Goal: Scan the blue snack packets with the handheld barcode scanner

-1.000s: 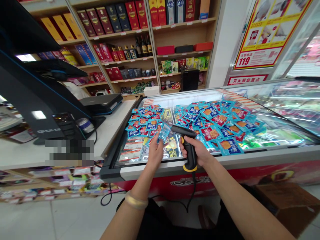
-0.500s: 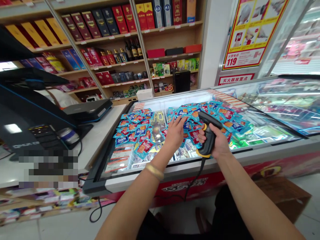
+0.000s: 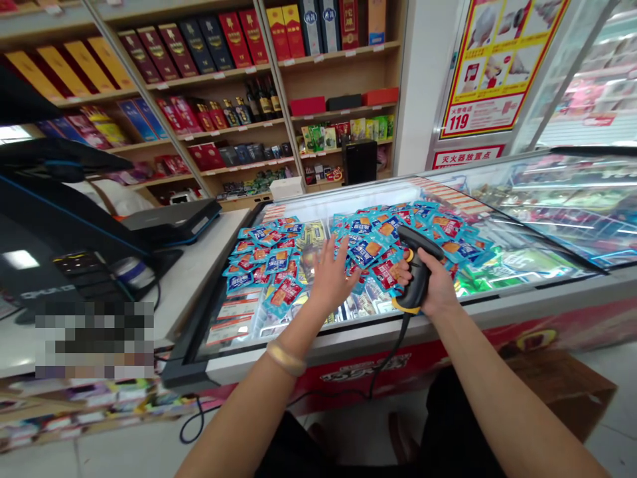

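Note:
My right hand (image 3: 434, 282) is wrapped round the grip of a black and yellow barcode scanner (image 3: 417, 269), whose cable hangs from its base. Fingers spread, my left hand (image 3: 332, 275) hovers over the glass top, holding nothing, between two groups of snack packets. Many small blue and red snack packets (image 3: 368, 251) lie in a loose heap behind and to the right of that hand. A smaller group of like packets (image 3: 277, 260) rests on the left part of the glass. One red and blue packet (image 3: 285, 294) lies at the near edge of this group.
The packets lie on a chest freezer (image 3: 308, 345) with a glass top. To the left, a counter (image 3: 199, 265) carries a dark checkout machine (image 3: 64, 232). Shelves (image 3: 209, 73) of boxes and bottles stand behind. A cardboard box (image 3: 562, 385) sits on the floor at right.
My left hand has moved left and towards me, away from the larger heap, and its fingers have spread. The right hand keeps the scanner in nearly the same place.

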`<act>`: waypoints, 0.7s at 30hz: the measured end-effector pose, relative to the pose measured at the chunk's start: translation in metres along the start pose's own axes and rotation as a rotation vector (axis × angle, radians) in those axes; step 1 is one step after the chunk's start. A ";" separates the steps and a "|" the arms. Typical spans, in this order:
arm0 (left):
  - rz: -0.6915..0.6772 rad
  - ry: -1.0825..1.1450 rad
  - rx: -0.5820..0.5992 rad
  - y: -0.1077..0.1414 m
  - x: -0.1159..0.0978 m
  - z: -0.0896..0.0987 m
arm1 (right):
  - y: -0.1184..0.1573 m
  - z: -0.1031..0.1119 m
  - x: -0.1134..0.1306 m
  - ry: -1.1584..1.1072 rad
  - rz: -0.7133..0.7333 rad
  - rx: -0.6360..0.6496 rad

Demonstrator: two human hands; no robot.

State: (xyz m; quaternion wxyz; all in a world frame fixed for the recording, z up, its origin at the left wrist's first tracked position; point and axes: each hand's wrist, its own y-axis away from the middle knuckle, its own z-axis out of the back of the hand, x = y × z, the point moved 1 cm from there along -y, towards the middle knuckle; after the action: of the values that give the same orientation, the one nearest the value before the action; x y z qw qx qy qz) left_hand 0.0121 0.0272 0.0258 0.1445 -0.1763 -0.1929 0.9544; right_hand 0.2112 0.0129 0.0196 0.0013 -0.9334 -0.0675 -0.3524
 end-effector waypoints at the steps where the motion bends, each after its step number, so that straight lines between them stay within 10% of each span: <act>1: 0.006 0.003 -0.033 0.008 0.011 0.006 | 0.001 -0.002 -0.001 -0.005 0.002 -0.008; 8: 0.224 -0.096 -0.156 0.064 0.079 0.044 | 0.006 -0.029 -0.033 -0.020 -0.052 0.022; 16: 0.458 -0.219 -0.073 0.089 0.084 0.046 | 0.014 -0.070 -0.089 -0.014 -0.271 0.095; 21: 0.407 0.148 -0.212 0.088 0.093 0.042 | 0.017 -0.074 -0.096 0.031 -0.339 0.107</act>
State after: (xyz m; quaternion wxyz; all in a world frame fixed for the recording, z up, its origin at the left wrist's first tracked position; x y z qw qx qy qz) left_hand -0.1065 -0.0321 -0.0006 -0.0565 -0.2952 -0.2413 0.9227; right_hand 0.0937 -0.0199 0.0125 -0.0073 -0.9018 -0.2424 -0.3577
